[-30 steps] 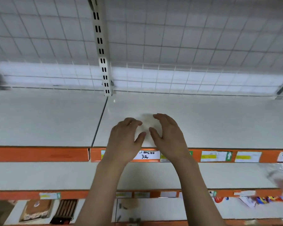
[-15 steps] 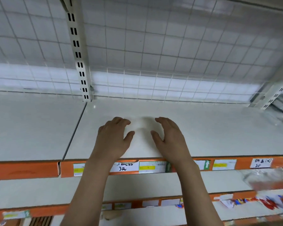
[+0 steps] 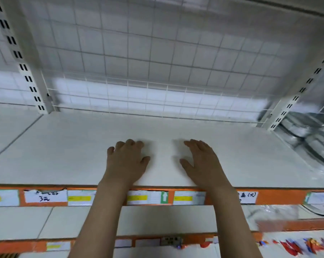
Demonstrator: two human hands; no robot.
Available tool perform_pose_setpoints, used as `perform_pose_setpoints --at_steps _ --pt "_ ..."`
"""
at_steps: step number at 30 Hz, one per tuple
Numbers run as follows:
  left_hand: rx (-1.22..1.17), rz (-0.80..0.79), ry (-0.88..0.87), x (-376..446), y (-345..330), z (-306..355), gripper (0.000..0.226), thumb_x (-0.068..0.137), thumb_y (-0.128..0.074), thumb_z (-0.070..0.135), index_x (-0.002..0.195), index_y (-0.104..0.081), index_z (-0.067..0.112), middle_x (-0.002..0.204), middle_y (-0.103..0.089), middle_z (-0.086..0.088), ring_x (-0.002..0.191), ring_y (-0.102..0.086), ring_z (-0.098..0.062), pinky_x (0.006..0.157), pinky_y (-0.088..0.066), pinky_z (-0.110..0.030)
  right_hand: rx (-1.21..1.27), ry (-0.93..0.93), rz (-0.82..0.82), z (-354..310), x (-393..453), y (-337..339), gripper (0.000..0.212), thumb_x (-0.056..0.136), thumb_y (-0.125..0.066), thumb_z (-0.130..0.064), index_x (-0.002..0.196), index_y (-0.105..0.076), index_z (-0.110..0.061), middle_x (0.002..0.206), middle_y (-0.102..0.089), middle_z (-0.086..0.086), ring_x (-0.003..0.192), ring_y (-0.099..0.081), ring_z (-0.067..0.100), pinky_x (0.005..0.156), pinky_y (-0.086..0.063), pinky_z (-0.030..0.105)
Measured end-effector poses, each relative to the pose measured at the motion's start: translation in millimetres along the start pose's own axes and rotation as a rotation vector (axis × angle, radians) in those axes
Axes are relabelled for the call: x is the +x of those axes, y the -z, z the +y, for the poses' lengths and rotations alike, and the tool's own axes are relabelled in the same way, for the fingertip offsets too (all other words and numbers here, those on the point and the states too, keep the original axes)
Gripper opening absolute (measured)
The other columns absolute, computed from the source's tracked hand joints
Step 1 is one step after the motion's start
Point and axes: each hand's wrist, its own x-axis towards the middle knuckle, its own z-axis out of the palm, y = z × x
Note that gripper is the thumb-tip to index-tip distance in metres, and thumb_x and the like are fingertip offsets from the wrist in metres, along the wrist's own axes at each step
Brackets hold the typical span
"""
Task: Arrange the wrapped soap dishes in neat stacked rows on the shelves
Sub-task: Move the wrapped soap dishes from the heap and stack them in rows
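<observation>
At the far left a white slotted upright (image 3: 25,58) rises along the wire grid back panel (image 3: 157,53), and below it the white shelf (image 3: 64,155) runs across in front of me, its orange front edge (image 3: 280,197) carrying a row of price labels (image 3: 45,196); I count about seven along that strip, though the blur makes the number unsure. My left hand (image 3: 125,162) lies palm down on the shelf, fingers bent at the knuckles and a little spread, thumb out to the side, with nothing in its grip. Just beside it, with a bare patch of shelf between the two thumbs, my right hand (image 3: 202,162) also lies palm down, fingers straighter and reaching toward the back, likewise holding nothing. Whether a white dish lies between my hands I cannot tell; the surface there looks plain white. Further right stands a second slotted upright (image 3: 295,97), leaning in the wide view, and beyond it, on the next bay at the same level, are the wrapped soap dishes (image 3: 310,135): glossy clear-wrapped oval shapes lying flat and overlapping, their long axes running roughly from back-left to front-right. They are too blurred to count. Below, a lower shelf (image 3: 157,220) shows another orange edge, with crumpled clear wrapping (image 3: 280,213) at its right end.
</observation>
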Motion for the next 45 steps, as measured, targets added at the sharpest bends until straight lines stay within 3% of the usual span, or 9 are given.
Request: perform_pose_setpoints --at_steps 4,9,25,31,36,40,45 --pt "-0.013 -0.013 -0.020 -6 -25 83 0.047 0.094 -0.044 0.046 0.137 -0.041 0.029 0.141 -0.039 0.004 0.133 -0.029 -0.023 0.105 -0.025 -0.037 -0.026 -0.059 -0.009 76 -19 26 0.062 0.083 -0.043 -0.040 0.139 -0.045 -0.013 0.144 -0.044 0.009 0.137 -0.032 0.031 0.112 -0.025 0.046" --pt "0.006 -0.031 -0.036 -13 -45 142 0.046 0.094 -0.044 0.046 0.137 -0.040 0.030 0.141 -0.038 0.005 0.133 -0.030 -0.021 0.105 -0.027 -0.036 -0.016 -0.059 -0.063 136 -32 44 0.053 0.094 -0.051 -0.030 0.144 -0.036 -0.017 0.149 -0.036 0.002 0.141 -0.022 0.024 0.116 -0.015 0.036" --pt "-0.104 -0.018 0.073 4 -44 137 0.047 0.093 -0.050 0.044 0.136 -0.045 0.026 0.142 -0.039 0.002 0.134 -0.028 -0.023 0.104 -0.028 -0.036 0.081 0.074 -0.057 134 -1 42 0.049 0.096 -0.050 -0.028 0.141 -0.039 -0.016 0.145 -0.041 0.001 0.138 -0.025 0.019 0.114 -0.012 0.026" --pt "-0.129 -0.035 0.043 14 -54 166 0.045 0.094 -0.050 0.040 0.135 -0.045 0.025 0.142 -0.039 0.002 0.134 -0.029 -0.023 0.104 -0.028 -0.037 0.086 0.055 -0.023 165 -4 46 0.049 0.094 -0.053 -0.028 0.140 -0.041 -0.017 0.143 -0.041 0.001 0.138 -0.027 0.020 0.115 -0.016 0.031" --pt "-0.144 -0.034 -0.009 30 -67 219 0.045 0.093 -0.050 0.041 0.135 -0.046 0.025 0.142 -0.039 0.003 0.133 -0.030 -0.022 0.104 -0.028 -0.037 0.127 0.030 0.067 215 -5 73 0.049 0.092 -0.056 -0.027 0.138 -0.044 -0.016 0.141 -0.044 0.001 0.137 -0.030 0.023 0.114 -0.020 0.040" --pt "-0.161 0.006 -0.051 45 -79 280 0.046 0.093 -0.051 0.041 0.135 -0.046 0.024 0.141 -0.041 0.001 0.132 -0.031 -0.024 0.104 -0.030 -0.038 0.119 0.032 0.114 269 -6 107 0.050 0.095 -0.054 -0.027 0.141 -0.040 -0.017 0.146 -0.039 0.000 0.141 -0.023 0.021 0.116 -0.017 0.038" --pt "-0.195 0.045 -0.135 55 -96 379 0.047 0.093 -0.051 0.042 0.136 -0.046 0.025 0.142 -0.040 0.002 0.133 -0.031 -0.023 0.105 -0.029 -0.037 0.087 0.023 0.219 352 -20 153 0.046 0.090 -0.061 -0.023 0.132 -0.050 -0.010 0.133 -0.051 0.007 0.128 -0.040 0.027 0.108 -0.032 0.044"
